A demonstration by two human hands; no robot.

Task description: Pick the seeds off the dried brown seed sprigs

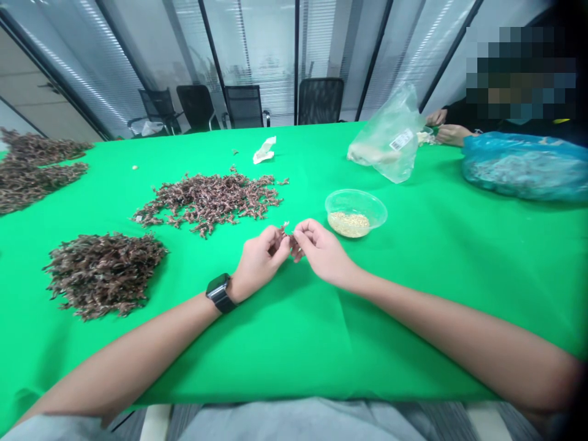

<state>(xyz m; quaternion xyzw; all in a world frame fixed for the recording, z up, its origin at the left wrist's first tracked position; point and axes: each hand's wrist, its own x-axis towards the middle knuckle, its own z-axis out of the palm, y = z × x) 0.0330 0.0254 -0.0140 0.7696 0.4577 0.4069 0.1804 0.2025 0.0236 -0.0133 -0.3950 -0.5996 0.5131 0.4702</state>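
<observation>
My left hand [260, 260], with a black watch [220, 293] on its wrist, pinches a small brown twisted piece [288, 231] near the middle of the table. Fingertip to fingertip with it, my right hand [324, 254] is closed on the same piece. Fingers cover most of this piece, so its exact kind does not show. Just right of my hands stands a clear plastic bowl [377, 211] with pale grain-like bits [350, 224] at its bottom. Beyond my left hand lies a loose spread of similar brown pieces [215, 199].
A denser brown heap [105, 272] sits at the left, and more piles [34, 171] lie at the far left. Scrap paper [265, 150], a clear bag [390, 144] and a blue bag [528, 165] rest farther back. Another person's hands [452, 135] work at the far right.
</observation>
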